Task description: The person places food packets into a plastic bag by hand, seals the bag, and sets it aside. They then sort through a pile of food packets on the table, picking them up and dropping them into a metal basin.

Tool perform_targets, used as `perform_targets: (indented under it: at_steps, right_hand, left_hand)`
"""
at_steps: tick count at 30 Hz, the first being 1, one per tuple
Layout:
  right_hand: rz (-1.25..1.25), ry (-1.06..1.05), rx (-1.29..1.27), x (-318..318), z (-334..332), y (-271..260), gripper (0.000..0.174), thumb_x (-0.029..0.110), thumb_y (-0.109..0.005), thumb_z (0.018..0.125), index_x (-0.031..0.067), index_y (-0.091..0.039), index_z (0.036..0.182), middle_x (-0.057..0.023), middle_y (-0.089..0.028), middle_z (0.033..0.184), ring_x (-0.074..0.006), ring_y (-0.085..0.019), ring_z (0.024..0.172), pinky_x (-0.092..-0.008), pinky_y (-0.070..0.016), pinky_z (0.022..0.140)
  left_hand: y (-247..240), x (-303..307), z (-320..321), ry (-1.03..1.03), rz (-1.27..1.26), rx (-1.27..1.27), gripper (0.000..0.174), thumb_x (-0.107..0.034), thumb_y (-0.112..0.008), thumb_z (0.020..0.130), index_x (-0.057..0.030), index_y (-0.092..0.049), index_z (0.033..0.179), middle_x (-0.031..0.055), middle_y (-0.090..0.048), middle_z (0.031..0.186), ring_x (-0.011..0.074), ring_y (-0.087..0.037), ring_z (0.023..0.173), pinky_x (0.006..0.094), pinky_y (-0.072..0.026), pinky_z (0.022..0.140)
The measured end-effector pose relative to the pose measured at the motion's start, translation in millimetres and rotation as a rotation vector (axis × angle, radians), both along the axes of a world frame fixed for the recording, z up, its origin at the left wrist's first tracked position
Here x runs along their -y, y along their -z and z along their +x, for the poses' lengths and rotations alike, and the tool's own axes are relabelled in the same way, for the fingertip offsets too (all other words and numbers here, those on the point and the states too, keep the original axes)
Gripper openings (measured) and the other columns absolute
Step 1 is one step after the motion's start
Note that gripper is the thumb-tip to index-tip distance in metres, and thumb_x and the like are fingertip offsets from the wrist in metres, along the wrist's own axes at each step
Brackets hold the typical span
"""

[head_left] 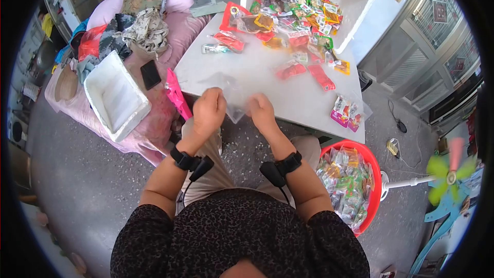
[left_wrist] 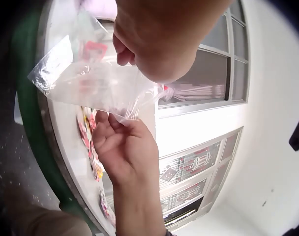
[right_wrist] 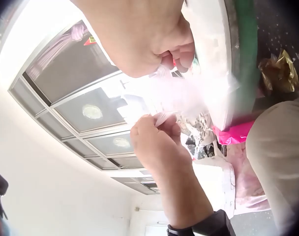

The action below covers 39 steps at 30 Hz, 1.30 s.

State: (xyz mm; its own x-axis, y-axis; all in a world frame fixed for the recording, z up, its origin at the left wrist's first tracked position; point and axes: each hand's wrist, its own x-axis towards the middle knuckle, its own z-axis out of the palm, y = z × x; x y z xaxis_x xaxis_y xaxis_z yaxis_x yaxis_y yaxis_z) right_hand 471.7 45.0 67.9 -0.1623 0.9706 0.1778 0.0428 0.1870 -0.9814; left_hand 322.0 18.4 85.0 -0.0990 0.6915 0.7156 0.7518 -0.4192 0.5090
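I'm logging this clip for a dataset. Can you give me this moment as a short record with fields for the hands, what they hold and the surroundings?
Left hand: pinches one edge of the clear plastic bag
Right hand: pinches the opposite edge
Bag position: over the near edge of the white table
Table: snack packets scattered on the far half
Person's right: red basin holding more packets
Person's left: white foam box

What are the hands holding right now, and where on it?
A clear plastic bag: the left hand and the right hand each pinch its near edge.
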Motion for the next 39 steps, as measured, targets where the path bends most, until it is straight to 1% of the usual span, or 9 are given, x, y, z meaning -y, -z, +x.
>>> perform_targets:
  at_steps: [4, 10, 16, 22, 24, 26, 31, 34, 39]
  right_hand:
    - [-0.122, -0.021, -0.314, -28.7, -27.0, -11.8, 0.009, 0.010, -0.043, 0.078, 0.0026, -0.047, 0.078, -0.0046, -0.051, 0.069, -0.0103, -0.051, 0.059, -0.0224, -0.0414, 0.048]
    - [-0.227, 0.030, -0.251, -71.9, -41.9, 0.9, 0.012, 0.011, -0.043, 0.075, 0.0003, -0.048, 0.077, -0.0068, -0.052, 0.066, -0.0128, -0.053, 0.058, -0.0243, -0.0414, 0.048]
    - [-0.132, 0.049, 0.420, -107.7, -16.3, 32.3, 0.016, 0.013, -0.045, 0.072, -0.0022, -0.051, 0.072, -0.0108, -0.053, 0.058, -0.0186, -0.054, 0.052, -0.0297, -0.0417, 0.049]
    - [-0.009, -0.049, 0.440, -138.8, 33.1, 61.1, 0.015, 0.013, -0.048, 0.070, -0.0009, -0.052, 0.073, -0.0119, -0.055, 0.067, -0.0221, -0.055, 0.063, -0.0313, -0.0423, 0.053]
    - [-0.018, 0.046, 0.632, -155.0, 59.0, 46.5, 0.016, 0.013, -0.051, 0.069, -0.0013, -0.052, 0.075, -0.0134, -0.056, 0.073, -0.0256, -0.055, 0.069, -0.0329, -0.0425, 0.059]
    - [0.253, 0.216, 0.697, -169.8, 84.2, 34.1, 0.016, 0.014, -0.052, 0.068, -0.0008, -0.053, 0.075, -0.0153, -0.055, 0.075, -0.0281, -0.054, 0.072, -0.0338, -0.0423, 0.063]
    - [0.334, 0.464, 0.944, -225.9, 130.2, 50.8, 0.033, 0.022, -0.055, 0.067, -0.0015, -0.048, 0.088, -0.0196, -0.054, 0.081, -0.0346, -0.053, 0.078, -0.0386, -0.0424, 0.069]
    - [0.027, 0.293, 1.086, -241.2, 134.7, 49.0, 0.047, 0.030, -0.060, 0.062, -0.0025, -0.045, 0.093, -0.0231, -0.053, 0.086, -0.0369, -0.052, 0.083, -0.0407, -0.0421, 0.071]
    - [-0.002, 0.312, 1.113, -248.3, 131.2, 47.0, 0.054, 0.035, -0.064, 0.059, -0.0052, -0.045, 0.091, -0.0232, -0.053, 0.087, -0.0351, -0.052, 0.085, -0.0402, -0.0422, 0.071]
  left_hand:
    - [-54.2, -14.9, -13.7, -0.171, 0.226, -0.488, 0.012, -0.006, -0.052, 0.063, -0.0036, -0.049, 0.074, 0.0098, -0.051, 0.064, 0.0258, -0.051, 0.055, 0.0350, -0.0405, 0.049]
    - [-31.4, -64.9, -7.3, -0.159, -0.041, -0.704, 0.011, -0.008, -0.050, 0.064, -0.0052, -0.049, 0.074, 0.0084, -0.052, 0.065, 0.0247, -0.052, 0.057, 0.0346, -0.0416, 0.049]
    - [40.9, -111.7, 22.5, -0.066, -0.509, -0.343, 0.011, -0.014, -0.044, 0.071, -0.0046, -0.048, 0.076, 0.0144, -0.054, 0.072, 0.0304, -0.053, 0.066, 0.0401, -0.0425, 0.057]
    - [78.6, -138.3, 47.7, 0.015, -0.531, -0.155, 0.012, -0.015, -0.043, 0.072, -0.0038, -0.048, 0.075, 0.0149, -0.053, 0.073, 0.0309, -0.053, 0.069, 0.0403, -0.0416, 0.060]
    - [83.3, -144.0, 52.5, 0.042, -0.530, -0.170, 0.013, -0.015, -0.043, 0.072, -0.0039, -0.048, 0.074, 0.0145, -0.053, 0.073, 0.0307, -0.052, 0.069, 0.0403, -0.0415, 0.060]
    - [83.5, -146.8, 55.2, 0.079, -0.542, -0.207, 0.013, -0.016, -0.042, 0.072, -0.0039, -0.048, 0.073, 0.0143, -0.053, 0.073, 0.0308, -0.052, 0.069, 0.0404, -0.0414, 0.060]
    - [80.0, -153.7, 59.9, 0.139, -0.585, -0.245, 0.015, -0.018, -0.041, 0.073, -0.0046, -0.048, 0.071, 0.0133, -0.054, 0.068, 0.0309, -0.053, 0.067, 0.0417, -0.0410, 0.059]
    - [77.5, -156.1, 62.8, 0.151, -0.609, -0.252, 0.015, -0.018, -0.041, 0.073, -0.0050, -0.048, 0.072, 0.0132, -0.054, 0.067, 0.0310, -0.053, 0.066, 0.0422, -0.0410, 0.058]
    - [78.2, -157.1, 63.4, 0.202, -0.624, -0.278, 0.015, -0.019, -0.042, 0.073, -0.0052, -0.048, 0.072, 0.0133, -0.055, 0.067, 0.0308, -0.053, 0.065, 0.0422, -0.0413, 0.057]
